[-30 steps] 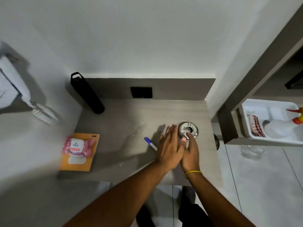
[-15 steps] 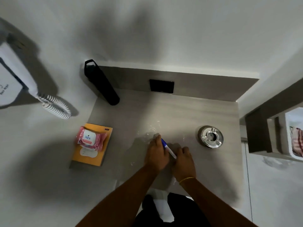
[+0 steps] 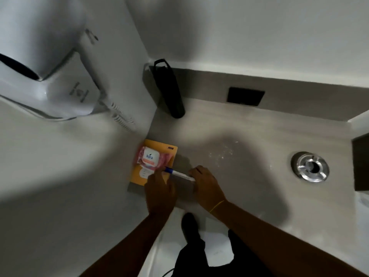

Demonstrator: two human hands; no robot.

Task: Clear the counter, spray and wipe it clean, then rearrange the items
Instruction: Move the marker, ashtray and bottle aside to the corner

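a: who has the slim white pen with the blue cap?

b: both. the right hand pinches the white barrel end, fingers together on it; the left hand is at the capped end, its grip hidden from me.

a: and where is it?

b: low over the grey counter, beside the orange notebook under the pink wipes pack.

a: how will it handle?

b: probably light, stiff and smooth, so it may roll. i'd hold mid-barrel.
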